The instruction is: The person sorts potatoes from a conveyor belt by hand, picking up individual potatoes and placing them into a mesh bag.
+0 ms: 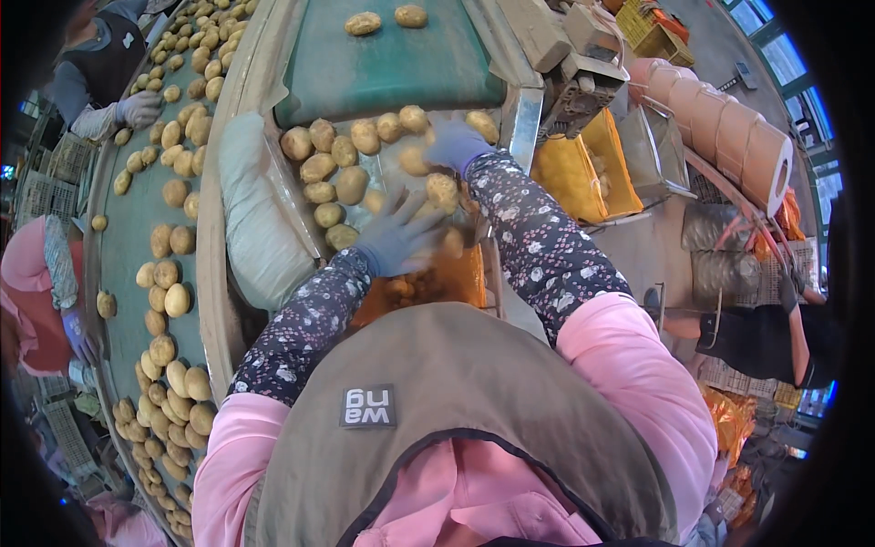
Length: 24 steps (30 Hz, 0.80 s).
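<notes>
Flat green conveyor belt (pixel 392 68) is feeding a raised-sided pale metal tray (pixel 389 171), apparently keeping the oval tan potatoes (pixel 351 185) from rolling off. Blue-gloved left hand (pixel 399 235) is holding fingers wide over them; blue-gloved right hand (pixel 456 146) is lying among others, can't tell if gripping.

Windows (pixel 782 64) in green frames line the edge at two o'clock, their panes bright and bluish. Grey floor (pixel 700 27) stretches beside them, towards yellow crates (pixel 663 46) between one and two o'clock. Around nine o'clock, pale latticed crates (pixel 41 197) stand in dimmer light.
</notes>
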Tool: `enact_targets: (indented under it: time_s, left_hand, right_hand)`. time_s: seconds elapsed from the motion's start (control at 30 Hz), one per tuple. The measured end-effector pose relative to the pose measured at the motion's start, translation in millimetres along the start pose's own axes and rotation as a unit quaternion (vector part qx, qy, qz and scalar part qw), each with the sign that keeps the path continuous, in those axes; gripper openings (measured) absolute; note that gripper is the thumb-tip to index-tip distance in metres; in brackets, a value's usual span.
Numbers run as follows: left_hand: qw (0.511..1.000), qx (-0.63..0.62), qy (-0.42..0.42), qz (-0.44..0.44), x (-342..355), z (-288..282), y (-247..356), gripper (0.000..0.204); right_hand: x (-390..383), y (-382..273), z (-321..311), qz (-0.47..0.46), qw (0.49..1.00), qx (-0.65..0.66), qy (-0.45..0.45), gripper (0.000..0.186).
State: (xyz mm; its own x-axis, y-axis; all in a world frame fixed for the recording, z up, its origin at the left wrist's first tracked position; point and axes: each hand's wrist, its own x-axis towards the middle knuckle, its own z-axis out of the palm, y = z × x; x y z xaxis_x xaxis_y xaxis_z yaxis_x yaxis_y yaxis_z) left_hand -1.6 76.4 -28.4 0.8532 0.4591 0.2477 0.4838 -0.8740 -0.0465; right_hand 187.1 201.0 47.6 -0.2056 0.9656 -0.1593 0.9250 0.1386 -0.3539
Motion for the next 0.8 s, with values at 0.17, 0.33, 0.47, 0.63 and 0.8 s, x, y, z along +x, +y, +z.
enact_targets:
  time_s: [0.17,0.33,0.47,0.63,0.8]
  left_hand:
    - [0.993,-0.004,-0.112,-0.027,7,-1,-3,0.068]
    - [0.996,-0.037,-0.080,-0.027,-3,-3,-6,0.062]
    - [0.997,-0.036,-0.060,-0.038,-8,-3,-6,0.060]
    - [0.994,-0.020,0.066,-0.082,-12,14,-8,0.051]
    - [0.984,0.048,0.093,-0.143,-3,-5,-15,0.047]
  right_hand:
    - [6,38,27,-0.114,0.991,0.070,0.018,0.035]
    - [-33,2,6,-0.022,0.826,0.557,-0.085,0.047]
    - [-54,-14,5,-0.115,0.529,0.826,-0.158,0.055]
    - [-59,-7,15,-0.251,0.699,0.667,-0.052,0.048]
    - [-81,-15,0,-0.330,0.858,0.387,0.074,0.039]
